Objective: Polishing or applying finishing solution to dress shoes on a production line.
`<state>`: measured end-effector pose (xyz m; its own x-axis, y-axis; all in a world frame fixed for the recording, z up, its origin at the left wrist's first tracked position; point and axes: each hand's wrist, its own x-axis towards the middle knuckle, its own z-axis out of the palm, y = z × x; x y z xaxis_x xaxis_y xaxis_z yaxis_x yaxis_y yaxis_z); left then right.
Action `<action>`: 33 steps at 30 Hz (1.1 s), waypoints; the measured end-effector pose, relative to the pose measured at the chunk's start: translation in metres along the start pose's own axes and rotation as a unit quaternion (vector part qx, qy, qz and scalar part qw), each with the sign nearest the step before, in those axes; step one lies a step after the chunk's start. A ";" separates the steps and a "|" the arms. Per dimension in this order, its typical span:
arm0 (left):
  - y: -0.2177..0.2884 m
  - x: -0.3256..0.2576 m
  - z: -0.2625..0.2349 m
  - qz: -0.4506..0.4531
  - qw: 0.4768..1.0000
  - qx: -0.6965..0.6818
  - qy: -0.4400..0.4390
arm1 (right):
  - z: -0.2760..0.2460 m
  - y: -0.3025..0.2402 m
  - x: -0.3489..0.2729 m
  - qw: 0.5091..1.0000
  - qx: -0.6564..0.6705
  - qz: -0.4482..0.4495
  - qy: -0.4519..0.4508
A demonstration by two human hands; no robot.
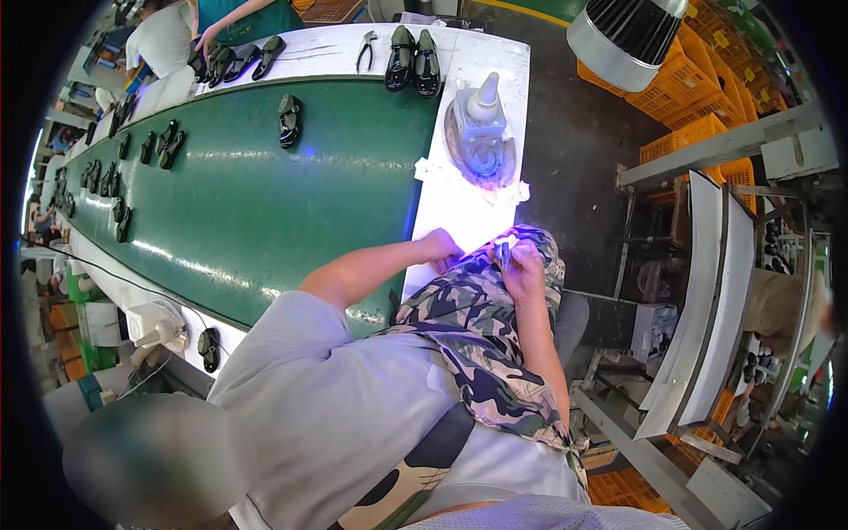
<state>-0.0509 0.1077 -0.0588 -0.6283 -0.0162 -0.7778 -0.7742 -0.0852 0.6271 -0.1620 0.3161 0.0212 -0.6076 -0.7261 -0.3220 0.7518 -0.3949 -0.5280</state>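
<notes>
Over my lap, in a camouflage-print apron (459, 305), my right hand (526, 268) is closed around a small dark, shiny object (505, 256) lit by bluish light. Its exact kind is too small to tell. My left hand (439, 248) rests by the white bench edge (463, 216) with its fingers curled; anything inside them is hidden. Beyond my hands, a squat bottle with a white cone nozzle (483, 110) stands on the bench in a soiled holder. Further off, a pair of black shiny shoes (413, 64) sits beside some pliers (366, 51).
A green conveyor belt (344, 199) on my left carries several black shoes. A large lamp (625, 42) hangs at the upper right. Orange crates (685, 84) and a metal rack (698, 318) stand to my right. Another person (243, 16) handles shoes at the far end.
</notes>
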 end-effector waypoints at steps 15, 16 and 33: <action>0.002 0.000 -0.001 -0.013 1.000 -0.002 0.001 | -0.004 0.000 0.002 1.000 0.002 0.008 0.006; 0.001 0.000 0.000 -0.012 1.000 0.002 0.002 | -0.005 0.000 0.002 1.000 -0.011 0.005 0.005; 0.008 -0.011 0.000 -0.011 1.000 0.003 -0.006 | 0.001 -0.003 0.001 0.999 -0.036 0.020 -0.018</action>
<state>-0.0507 0.1067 -0.0453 -0.6113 -0.0019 -0.7914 -0.7888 -0.0791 0.6095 -0.1647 0.3165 0.0233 -0.5668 -0.7605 -0.3168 0.7546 -0.3249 -0.5702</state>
